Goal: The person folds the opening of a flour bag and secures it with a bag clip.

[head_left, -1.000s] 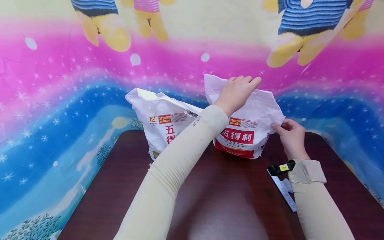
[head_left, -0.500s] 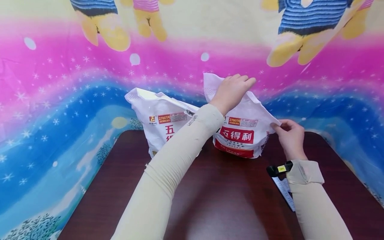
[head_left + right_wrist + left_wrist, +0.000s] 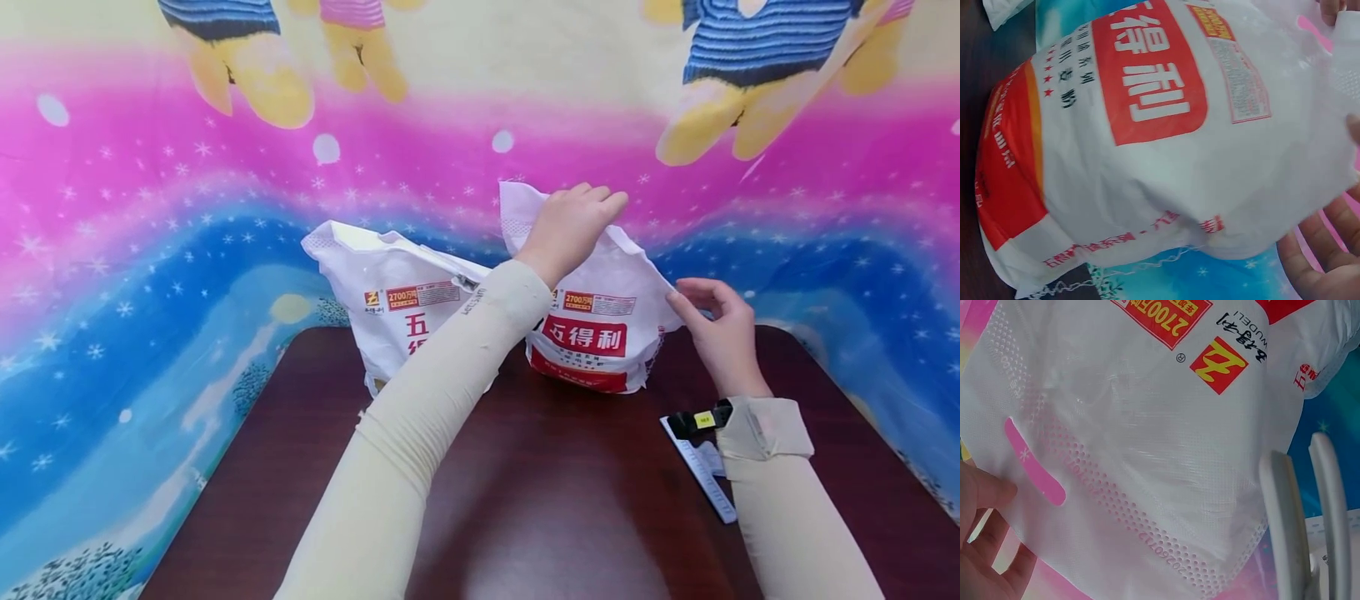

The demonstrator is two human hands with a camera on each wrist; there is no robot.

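Two white printed flour bags stand on the table. The right flour bag (image 3: 592, 292) has a red label and its top is folded over to a slant. My left hand (image 3: 573, 229) grips its top edge, close to a handle slot (image 3: 1035, 462) seen in the left wrist view. At the bag's right corner my right hand (image 3: 716, 329) holds the edge with the thumb in front; in the right wrist view its fingers (image 3: 1322, 244) lie partly behind the bag. The left flour bag (image 3: 390, 292) stands beside it, partly covered by my left sleeve.
A white ruler-like strip (image 3: 701, 475) lies on the dark wooden table (image 3: 570, 492) by my right forearm. Behind the table hangs a colourful printed cloth (image 3: 420, 150). Two blurred grey prongs (image 3: 1285, 519) show in the left wrist view.
The bag's top right part has folded from spread out to a slanting edge. My left hand has moved slightly left, and my right hand has shifted a little up the bag's edge.
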